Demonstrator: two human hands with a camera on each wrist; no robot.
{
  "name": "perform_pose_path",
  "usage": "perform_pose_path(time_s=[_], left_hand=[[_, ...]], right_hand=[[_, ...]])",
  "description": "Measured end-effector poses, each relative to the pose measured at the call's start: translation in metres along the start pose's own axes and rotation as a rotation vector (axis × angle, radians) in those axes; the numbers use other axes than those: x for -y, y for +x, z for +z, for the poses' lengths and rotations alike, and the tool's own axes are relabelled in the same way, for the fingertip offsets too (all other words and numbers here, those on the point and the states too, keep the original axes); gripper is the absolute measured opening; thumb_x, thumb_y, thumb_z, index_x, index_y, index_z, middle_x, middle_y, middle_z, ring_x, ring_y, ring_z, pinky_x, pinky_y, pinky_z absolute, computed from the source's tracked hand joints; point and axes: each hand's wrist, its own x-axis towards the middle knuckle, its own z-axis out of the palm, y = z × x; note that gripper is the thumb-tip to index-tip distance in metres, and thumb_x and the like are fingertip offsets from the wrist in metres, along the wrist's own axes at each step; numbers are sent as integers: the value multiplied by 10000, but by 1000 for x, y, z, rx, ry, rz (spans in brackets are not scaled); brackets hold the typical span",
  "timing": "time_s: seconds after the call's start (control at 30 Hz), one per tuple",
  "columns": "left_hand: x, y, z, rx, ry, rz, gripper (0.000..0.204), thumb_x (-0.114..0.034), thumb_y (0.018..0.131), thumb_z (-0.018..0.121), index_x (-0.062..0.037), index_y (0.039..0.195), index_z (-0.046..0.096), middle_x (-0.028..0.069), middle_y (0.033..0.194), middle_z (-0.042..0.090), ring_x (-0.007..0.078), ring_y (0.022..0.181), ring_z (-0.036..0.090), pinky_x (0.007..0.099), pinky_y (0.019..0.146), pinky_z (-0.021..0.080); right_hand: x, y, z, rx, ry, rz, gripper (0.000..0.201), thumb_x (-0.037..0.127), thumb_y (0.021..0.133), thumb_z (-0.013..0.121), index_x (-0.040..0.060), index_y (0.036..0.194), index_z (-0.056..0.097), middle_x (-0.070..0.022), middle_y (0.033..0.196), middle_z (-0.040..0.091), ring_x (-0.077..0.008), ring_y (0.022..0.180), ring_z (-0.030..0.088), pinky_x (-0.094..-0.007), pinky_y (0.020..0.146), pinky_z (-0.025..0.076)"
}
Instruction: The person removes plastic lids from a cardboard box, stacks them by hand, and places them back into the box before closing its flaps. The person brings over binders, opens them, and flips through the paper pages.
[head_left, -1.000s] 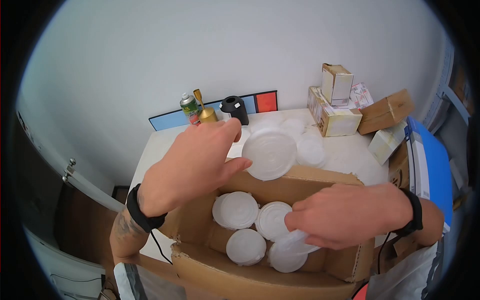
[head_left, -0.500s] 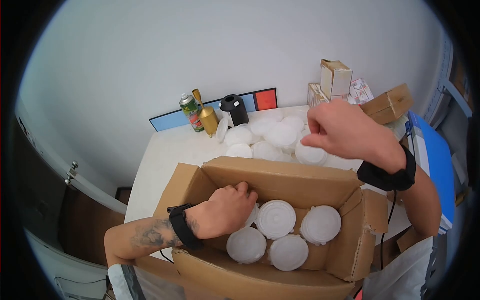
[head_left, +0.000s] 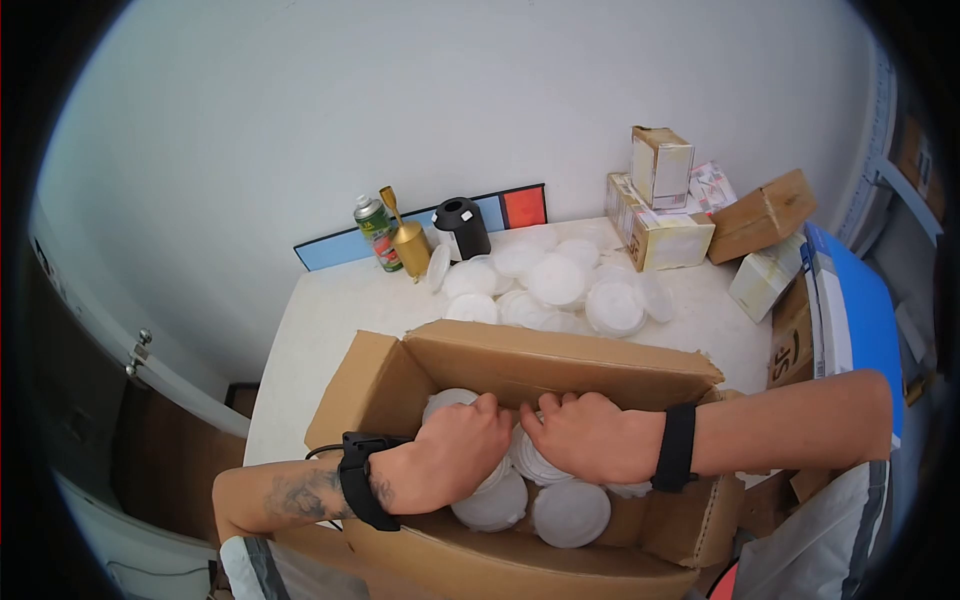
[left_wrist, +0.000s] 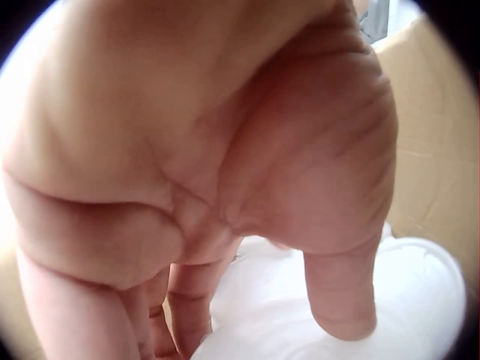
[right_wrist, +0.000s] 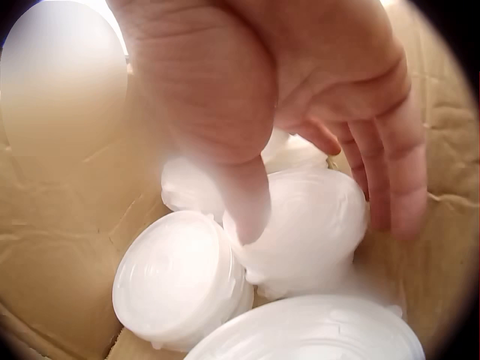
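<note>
Inside the cardboard box, my left hand is over the left stacks of translucent white lids. Its thumb lies against a lid, and its fingers are on the other side. Close beside it, my right hand is over a middle stack. In the right wrist view its thumb and fingers span either side of a lid stack. Another stack sits near the box's front wall; one more is mostly hidden under the right hand.
Loose lids cover part of the white table behind the box. A spray can, a gold object and a black holder stand at the back. Small cartons and a blue panel are at right.
My left hand came down from above the far box wall into the box and stayed there. My right hand rose out over the table lids, then came back down beside the left.
</note>
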Motion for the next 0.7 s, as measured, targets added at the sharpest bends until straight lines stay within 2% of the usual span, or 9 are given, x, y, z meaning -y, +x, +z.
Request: perform_pose_path(time_s=[0.13, 0.17, 0.3, 0.37, 0.5, 0.53, 0.6, 0.67, 0.7], left_hand=[[0, -15, -7, 3, -98, -13, 421, -208, 793, 831, 24, 1033, 574, 175, 964, 639, 304, 729, 724, 385, 574, 582], [-1, -17, -8, -18, -105, -43, 454, -239, 790, 850, 20, 1037, 569, 170, 960, 645, 305, 733, 726, 388, 569, 580], [4, -24, -28, 57, -116, -40, 430, -241, 808, 835, 9, 1033, 567, 144, 922, 658, 302, 737, 727, 392, 569, 574], [8, -29, -40, 120, -153, 2, 401, -242, 816, 829, -19, 1033, 575, 113, 894, 670, 327, 750, 720, 426, 600, 570], [29, -39, -76, 85, -232, 38, 378, -248, 812, 834, -53, 1014, 581, 104, 875, 682, 344, 761, 707, 453, 631, 546], [38, -40, -89, 2, -253, 19, 366, -240, 807, 838, -58, 992, 580, 105, 847, 680, 341, 754, 699, 451, 633, 530], [61, -34, -106, -219, -372, -31, 366, -217, 785, 857, -49, 939, 570, 104, 735, 639, 304, 683, 660, 408, 616, 490], [76, -22, -123, -403, -448, -209, 381, -226, 779, 865, -36, 958, 587, 76, 696, 594, 269, 620, 604, 369, 598, 483], [81, -12, -127, -500, -426, -281, 371, -229, 793, 852, -29, 962, 589, 82, 710, 608, 275, 637, 614, 378, 606, 486]], right_hand=[[-4, 4, -21, 19, 113, 0, 593, 26, 627, 827, -67, 1141, 546, -267, 1044, 617, -346, 769, 728, -391, 620, 599], [-4, 3, -27, -9, 133, 4, 442, 51, 694, 794, -58, 1059, 568, -269, 1033, 632, -329, 861, 735, -365, 629, 606], [-1, 0, -40, 4, 166, 23, 429, 45, 705, 785, -57, 1060, 567, -257, 994, 647, -321, 808, 729, -373, 616, 602], [-5, -5, -45, -79, 216, -35, 378, 35, 729, 766, -54, 1039, 568, -236, 903, 662, -346, 812, 730, -409, 635, 597], [-29, -18, -74, -57, 429, -32, 315, 65, 805, 735, -64, 1037, 566, -214, 836, 668, -404, 844, 707, -463, 698, 567], [-39, -24, -86, -95, 519, -43, 304, 86, 835, 728, -63, 1045, 565, -212, 836, 669, -420, 859, 699, -476, 720, 555], [-51, -28, -123, -5, 484, 139, 336, 166, 875, 736, -44, 1067, 557, -204, 864, 664, -406, 845, 692, -452, 706, 548], [-73, -34, -134, -223, 485, 198, 375, 218, 874, 764, -21, 1070, 552, -204, 886, 649, -376, 830, 693, -441, 688, 547], [-79, -35, -142, -226, 608, 385, 359, 181, 864, 772, -9, 1046, 527, -153, 804, 596, -318, 787, 669, -423, 684, 527]])
